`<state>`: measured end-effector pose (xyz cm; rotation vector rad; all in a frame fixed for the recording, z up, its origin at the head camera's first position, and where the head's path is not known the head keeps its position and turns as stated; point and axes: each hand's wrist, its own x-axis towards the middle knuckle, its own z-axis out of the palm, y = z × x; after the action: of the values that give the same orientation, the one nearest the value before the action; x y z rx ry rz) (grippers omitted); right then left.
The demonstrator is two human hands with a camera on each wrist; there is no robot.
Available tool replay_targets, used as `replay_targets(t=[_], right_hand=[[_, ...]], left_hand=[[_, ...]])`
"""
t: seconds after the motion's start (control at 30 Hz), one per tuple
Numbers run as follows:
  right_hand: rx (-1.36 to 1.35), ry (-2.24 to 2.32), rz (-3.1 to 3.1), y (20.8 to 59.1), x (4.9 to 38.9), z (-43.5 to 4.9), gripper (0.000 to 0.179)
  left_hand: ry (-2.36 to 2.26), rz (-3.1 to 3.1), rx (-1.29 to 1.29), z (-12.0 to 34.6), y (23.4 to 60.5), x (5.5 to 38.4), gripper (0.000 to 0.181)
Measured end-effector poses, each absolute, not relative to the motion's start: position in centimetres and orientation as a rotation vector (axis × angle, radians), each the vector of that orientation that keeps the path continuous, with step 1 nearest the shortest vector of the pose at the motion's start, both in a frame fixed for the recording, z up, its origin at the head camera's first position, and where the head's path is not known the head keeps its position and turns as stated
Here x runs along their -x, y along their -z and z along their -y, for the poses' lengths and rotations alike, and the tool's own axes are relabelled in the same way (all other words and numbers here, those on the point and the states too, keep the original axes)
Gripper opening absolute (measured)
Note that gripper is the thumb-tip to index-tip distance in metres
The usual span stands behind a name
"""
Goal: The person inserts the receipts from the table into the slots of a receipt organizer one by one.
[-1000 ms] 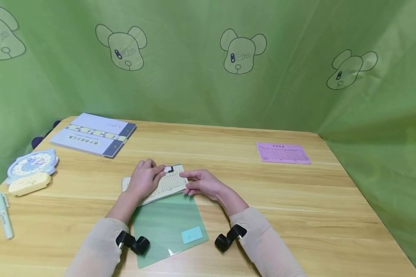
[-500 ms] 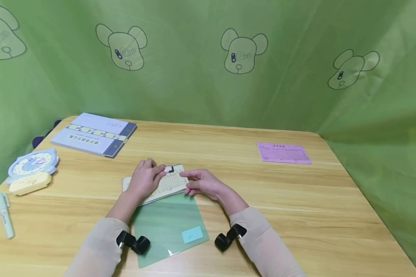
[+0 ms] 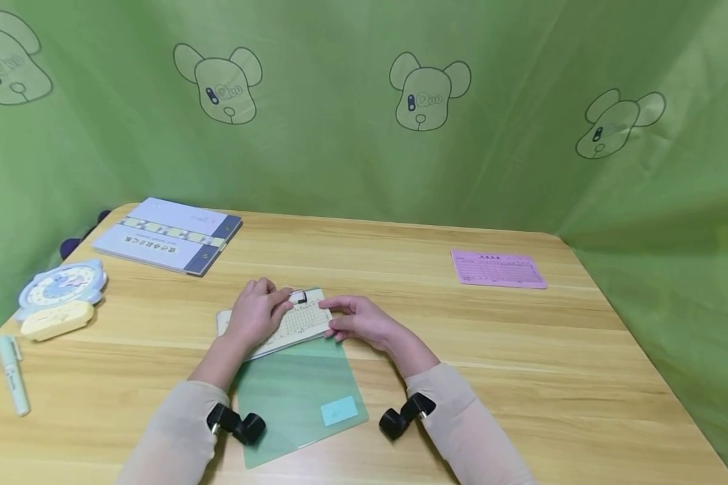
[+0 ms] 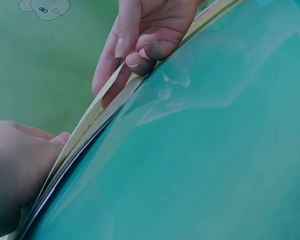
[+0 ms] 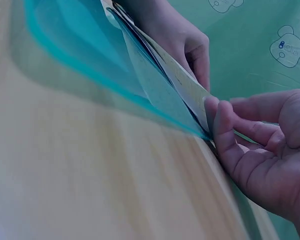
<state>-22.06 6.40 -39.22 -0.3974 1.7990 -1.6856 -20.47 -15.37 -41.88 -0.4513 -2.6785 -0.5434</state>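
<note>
A stack of printed paper sheets (image 3: pixel 300 321) with a grid lies across the far end of a translucent green plastic folder (image 3: pixel 297 411). My left hand (image 3: pixel 256 315) grips the far edge of the stack, its thumb and index finger beside a small black-and-white piece (image 3: pixel 298 296). With the thumb and fingers of my right hand (image 3: pixel 364 323), I pinch the stack's right end. The right wrist view shows this pinch at the corner of the layered sheets (image 5: pixel 185 85). In the left wrist view, right-hand fingers reach between slightly parted layers (image 4: pixel 97 117).
A lavender-blue book (image 3: pixel 166 236) lies at the back left. A round blue clock-like item (image 3: pixel 63 283), a cream oblong case (image 3: pixel 57 320) and a pale green marker (image 3: pixel 13 376) lie along the left side. A pink form pad (image 3: pixel 499 269) sits at the back right.
Both hands keep their places on the sheets. The whole head view has shifted slightly to the right.
</note>
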Motion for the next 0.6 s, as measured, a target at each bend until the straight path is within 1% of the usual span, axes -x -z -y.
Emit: replay_targets(t=[0.13,0.43,0.6], right_hand=[[0.407,1.674,-1.839,38.6,22.4,-7.5,0.042],[0.475,1.689,-1.975,36.1,23.6,-12.2,0.054],[0.487,1.71,-2.127,35.0,25.0,-15.3,0.052]], left_hand=[[0.574,2.68,0.445,15.4,41.8,20.5,0.03],[0.634,2.682,0.427,15.4,41.6,20.4,0.03],[0.672,2.694,0.407,15.4,41.8,20.3,0.031]])
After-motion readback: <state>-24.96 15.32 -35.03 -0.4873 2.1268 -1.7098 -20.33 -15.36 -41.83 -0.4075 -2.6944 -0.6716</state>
